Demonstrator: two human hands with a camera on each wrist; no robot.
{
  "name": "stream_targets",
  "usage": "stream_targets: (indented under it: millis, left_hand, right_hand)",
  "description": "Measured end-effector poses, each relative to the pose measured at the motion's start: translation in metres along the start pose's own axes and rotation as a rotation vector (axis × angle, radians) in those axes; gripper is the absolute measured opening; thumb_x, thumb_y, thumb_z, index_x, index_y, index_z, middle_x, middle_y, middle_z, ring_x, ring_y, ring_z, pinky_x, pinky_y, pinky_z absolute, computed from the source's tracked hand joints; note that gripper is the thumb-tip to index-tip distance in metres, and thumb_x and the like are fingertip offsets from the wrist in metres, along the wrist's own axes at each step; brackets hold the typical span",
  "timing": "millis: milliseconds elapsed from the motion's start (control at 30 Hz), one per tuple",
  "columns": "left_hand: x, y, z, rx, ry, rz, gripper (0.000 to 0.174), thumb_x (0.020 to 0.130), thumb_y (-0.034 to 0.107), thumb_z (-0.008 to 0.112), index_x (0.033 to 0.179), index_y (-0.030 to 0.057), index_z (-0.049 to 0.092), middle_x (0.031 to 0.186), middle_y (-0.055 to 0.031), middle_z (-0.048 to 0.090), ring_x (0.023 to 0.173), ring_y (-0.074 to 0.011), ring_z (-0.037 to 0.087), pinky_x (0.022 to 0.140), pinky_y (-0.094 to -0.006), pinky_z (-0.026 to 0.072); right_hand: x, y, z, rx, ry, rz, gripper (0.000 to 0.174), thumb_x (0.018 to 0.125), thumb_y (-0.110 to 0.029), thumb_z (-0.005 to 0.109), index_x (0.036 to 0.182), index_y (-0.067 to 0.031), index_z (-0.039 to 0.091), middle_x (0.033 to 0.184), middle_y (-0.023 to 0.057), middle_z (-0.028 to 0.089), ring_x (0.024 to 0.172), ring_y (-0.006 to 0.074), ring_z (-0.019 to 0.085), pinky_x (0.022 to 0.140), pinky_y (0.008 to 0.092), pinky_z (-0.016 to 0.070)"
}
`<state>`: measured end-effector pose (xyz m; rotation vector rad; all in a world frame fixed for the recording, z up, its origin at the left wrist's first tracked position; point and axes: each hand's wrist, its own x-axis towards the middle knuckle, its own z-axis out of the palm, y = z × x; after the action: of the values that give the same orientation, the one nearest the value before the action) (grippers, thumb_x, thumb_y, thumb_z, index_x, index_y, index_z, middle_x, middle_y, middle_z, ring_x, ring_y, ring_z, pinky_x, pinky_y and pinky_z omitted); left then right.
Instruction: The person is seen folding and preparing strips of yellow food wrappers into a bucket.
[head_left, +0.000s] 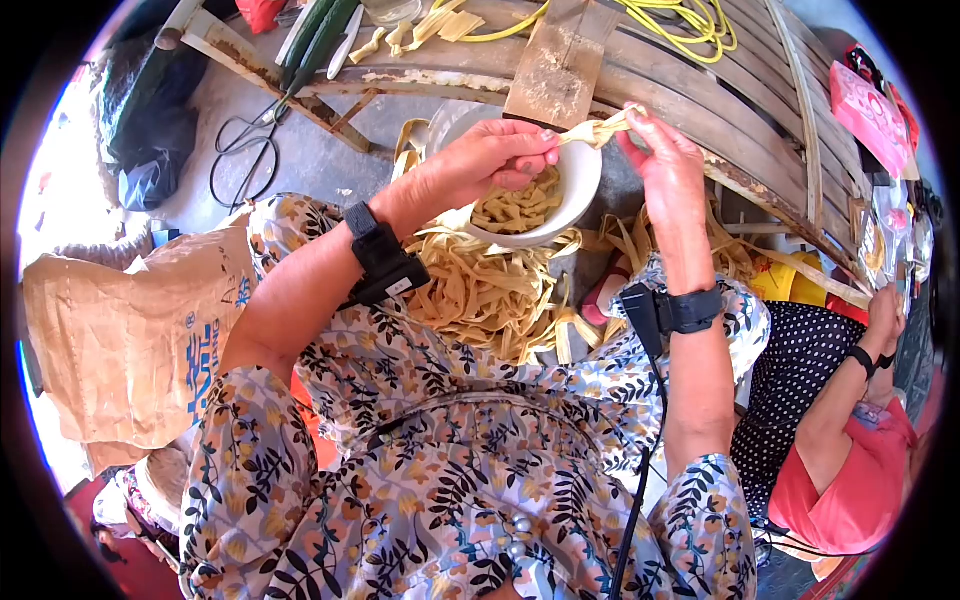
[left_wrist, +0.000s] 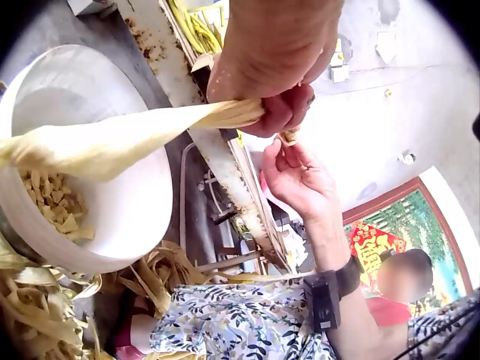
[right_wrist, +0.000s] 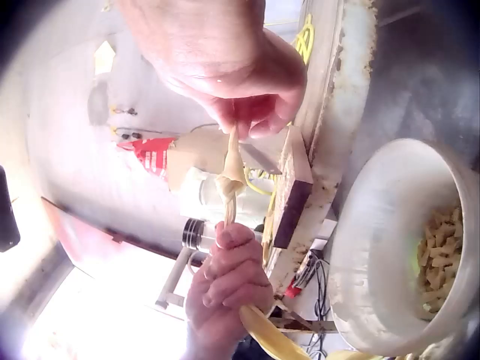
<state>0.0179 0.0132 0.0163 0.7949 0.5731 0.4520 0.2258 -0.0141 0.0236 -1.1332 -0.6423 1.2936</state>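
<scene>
A pale yellow strip with a knot (head_left: 597, 132) in it is stretched between my two hands. On one side my left hand (head_left: 505, 160) grips it with curled fingers; my right hand (head_left: 668, 165) pinches the opposite end between thumb and fingers. In the right wrist view the knot (right_wrist: 230, 181) shows midway between both hands. A long tail of the strip (left_wrist: 112, 141) runs out of my left hand, across the white bucket (left_wrist: 154, 202) in the left wrist view. Short pale yellow pieces (head_left: 520, 207) lie inside that bucket, below my hands.
A heap of loose strips (head_left: 480, 300) lies before my lap. Beyond is a slatted wooden bench (head_left: 690, 100) with a board (head_left: 560, 70), yellow cord (head_left: 690, 25) and knotted pieces (head_left: 440, 25). A paper sack (head_left: 140, 340) stands left; another person (head_left: 840, 450) sits at right.
</scene>
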Motion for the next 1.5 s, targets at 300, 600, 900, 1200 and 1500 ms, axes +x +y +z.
stream_targets:
  millis: [300,600,900,1200,1500]
  left_hand:
    - [-0.003,0.000,0.002,0.056,-0.044,0.034,0.021,0.090,0.019,0.045,0.084,0.0016,0.055,0.059,0.0063,0.040,0.047,-0.0012,0.028,0.042,-0.0152,0.0226]
    - [0.001,0.009,-0.012,-0.002,-0.125,-0.008,0.022,0.090,0.020,0.046,0.082,0.0018,0.055,0.058,0.0061,0.039,0.045,-0.0014,0.027,0.041,-0.0156,0.0210]
    - [0.012,0.044,-0.025,0.771,0.130,0.230,0.023,0.088,0.022,0.048,0.082,0.0010,0.057,0.061,0.0033,0.047,0.054,-0.0045,0.040,0.052,-0.0183,0.0353]
    - [0.068,0.074,-0.053,0.925,0.524,0.522,0.021,0.083,0.023,0.056,0.077,0.0047,0.063,0.058,0.0056,0.044,0.053,-0.0023,0.038,0.048,-0.0179,0.0306]
    - [0.072,0.076,-0.060,0.949,0.595,0.524,0.017,0.081,0.019,0.055,0.078,0.0041,0.063,0.058,0.0055,0.046,0.054,-0.0027,0.039,0.049,-0.0182,0.0314]
  right_hand:
    - [-0.007,-0.001,0.017,-0.284,-0.323,0.160,0.023,0.077,-0.020,0.065,0.093,-0.0035,0.060,0.083,0.0053,0.060,0.066,0.0057,0.053,0.052,0.0157,0.0464]
    - [-0.006,0.006,0.019,0.051,-0.300,0.147,0.013,0.075,-0.005,0.061,0.086,0.0012,0.059,0.064,-0.0008,0.050,0.049,0.0005,0.038,0.042,0.0151,0.0288]
    - [0.031,-0.010,0.015,-0.002,-0.150,0.038,0.012,0.077,-0.010,0.063,0.082,-0.0005,0.059,0.063,-0.0008,0.049,0.049,0.0018,0.039,0.041,0.0148,0.0303]
    - [0.077,-0.004,0.029,0.118,-0.017,-0.088,0.013,0.077,-0.011,0.064,0.084,-0.0003,0.060,0.071,0.0050,0.058,0.055,0.0058,0.050,0.045,0.0167,0.0411]
    - [0.090,0.004,0.039,0.142,0.029,-0.105,0.013,0.077,-0.009,0.064,0.082,0.0015,0.059,0.069,0.0051,0.057,0.053,0.0066,0.048,0.044,0.0174,0.0403]
